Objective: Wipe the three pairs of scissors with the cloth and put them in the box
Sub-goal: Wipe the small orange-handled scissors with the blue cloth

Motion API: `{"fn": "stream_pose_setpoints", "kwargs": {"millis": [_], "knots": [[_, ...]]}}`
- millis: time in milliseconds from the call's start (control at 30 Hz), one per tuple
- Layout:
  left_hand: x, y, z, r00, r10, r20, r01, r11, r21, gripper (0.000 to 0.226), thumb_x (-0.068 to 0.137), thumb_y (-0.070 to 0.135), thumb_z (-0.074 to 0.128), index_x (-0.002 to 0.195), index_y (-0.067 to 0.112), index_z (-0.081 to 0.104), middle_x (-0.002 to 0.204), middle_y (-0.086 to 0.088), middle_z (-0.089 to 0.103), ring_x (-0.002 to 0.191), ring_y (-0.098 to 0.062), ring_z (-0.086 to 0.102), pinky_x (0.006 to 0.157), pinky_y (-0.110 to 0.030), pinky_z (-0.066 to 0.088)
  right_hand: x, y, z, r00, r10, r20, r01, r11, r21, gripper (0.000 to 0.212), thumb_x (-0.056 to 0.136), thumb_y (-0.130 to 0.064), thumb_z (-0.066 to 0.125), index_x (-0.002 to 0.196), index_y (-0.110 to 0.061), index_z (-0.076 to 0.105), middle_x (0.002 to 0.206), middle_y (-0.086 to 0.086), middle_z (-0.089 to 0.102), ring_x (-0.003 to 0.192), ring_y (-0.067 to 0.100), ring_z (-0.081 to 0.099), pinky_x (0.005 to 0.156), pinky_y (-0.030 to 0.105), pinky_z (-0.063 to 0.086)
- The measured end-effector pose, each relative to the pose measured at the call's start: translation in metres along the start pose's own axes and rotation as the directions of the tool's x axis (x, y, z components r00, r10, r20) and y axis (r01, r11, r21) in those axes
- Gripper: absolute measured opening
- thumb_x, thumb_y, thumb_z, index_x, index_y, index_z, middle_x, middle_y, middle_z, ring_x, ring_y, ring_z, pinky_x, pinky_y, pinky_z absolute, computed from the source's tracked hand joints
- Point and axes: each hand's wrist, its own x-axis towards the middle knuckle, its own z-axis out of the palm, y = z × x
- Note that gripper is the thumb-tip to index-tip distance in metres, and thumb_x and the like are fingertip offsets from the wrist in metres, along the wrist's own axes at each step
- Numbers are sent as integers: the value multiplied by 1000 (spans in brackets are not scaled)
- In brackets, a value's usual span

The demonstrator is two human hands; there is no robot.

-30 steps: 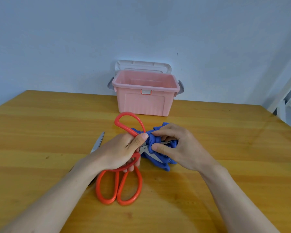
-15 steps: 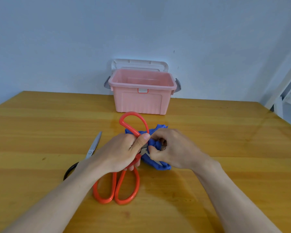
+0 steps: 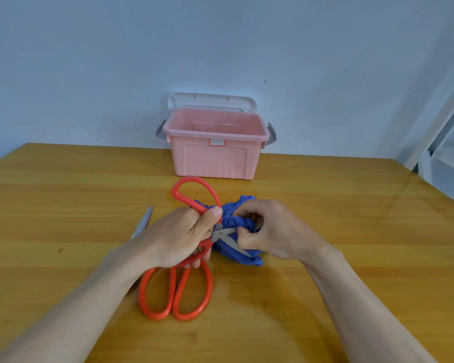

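Red-handled scissors (image 3: 194, 197) gripped in left hand (image 3: 178, 237), fingers curled round the handles, blades parted over wooden table (image 3: 351, 231). Blue cloth (image 3: 236, 224) pinched on upper blade by right hand (image 3: 270, 229). Pink box (image 3: 215, 158) behind, open.

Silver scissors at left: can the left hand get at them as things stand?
Probably not right now. The left hand already grips the red scissors, so it is occupied. The silver scissors lie just beyond it on the table, partly hidden under the forearm, with nothing else blocking.
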Motion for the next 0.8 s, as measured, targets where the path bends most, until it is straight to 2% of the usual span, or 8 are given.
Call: {"fn": "stream_pose_setpoints", "kwargs": {"millis": [67,167,267,400,500,567,700,800], "knots": [[-1,0,0,1000,-10,-15,9,999,-38,66,93,60,23,59,7,42,63,-17,67,55,-33,67,50,-41,53,1,1,2,1000,-5,-27,6,999,42,5,80,-5,67,82,-8,69,65,11,56,53,5,42,54,21,38],[0,-1,2,999,-14,-35,12,998,-54,68,94,60,22,60,5,44,62,-16,67,54,-34,67,49,-38,52,3,2,3,998,-6,-59,13,994,111,5,84,-7,70,86,-10,73,67,-5,59,56,1,48,58,17,41],[1,-1,3,999,-23,-36,20,997,-74,68,93,60,21,59,6,42,61,-16,67,54,-36,67,48,-36,51,3,3,3,998,-6,-66,17,987,160,3,84,-16,76,87,-15,75,74,-3,69,65,4,59,63,22,48],[0,-1,2,998,-42,-39,37,992,-119,64,92,61,21,59,10,39,61,-17,67,54,-37,66,47,-35,50,6,4,8,993,15,-113,1,989,146,21,80,-31,80,96,-18,78,85,-3,74,79,15,69,72,32,56],[1,-2,1,998,-63,-22,59,986,-158,63,92,62,21,62,9,38,62,-20,66,54,-40,66,49,-38,50,6,4,11,985,17,-169,10,987,162,11,76,-33,82,85,-31,75,74,-16,70,68,4,64,62,19,49],[1,-3,2,997,-77,-4,75,981,-180,63,93,63,21,64,9,38,62,-21,66,54,-42,65,48,-36,48,6,4,14,982,9,-189,20,988,154,12,75,-34,82,80,-36,71,67,-21,65,62,1,58,58,14,43],[2,-4,3,995,-95,10,95,977,-191,64,92,64,21,60,10,35,60,-20,64,52,-39,64,46,-33,47,7,5,19,979,1,-205,25,992,126,27,74,-41,81,89,-19,77,71,-10,67,63,5,59,59,19,43],[1,-4,4,995,-99,12,100,970,-224,64,93,64,22,57,13,35,56,-16,63,51,-36,63,45,-31,47,7,1,21,976,-9,-217,38,991,130,35,72,-49,76,87,-18,77,66,-12,65,59,4,57,56,19,43]]}}
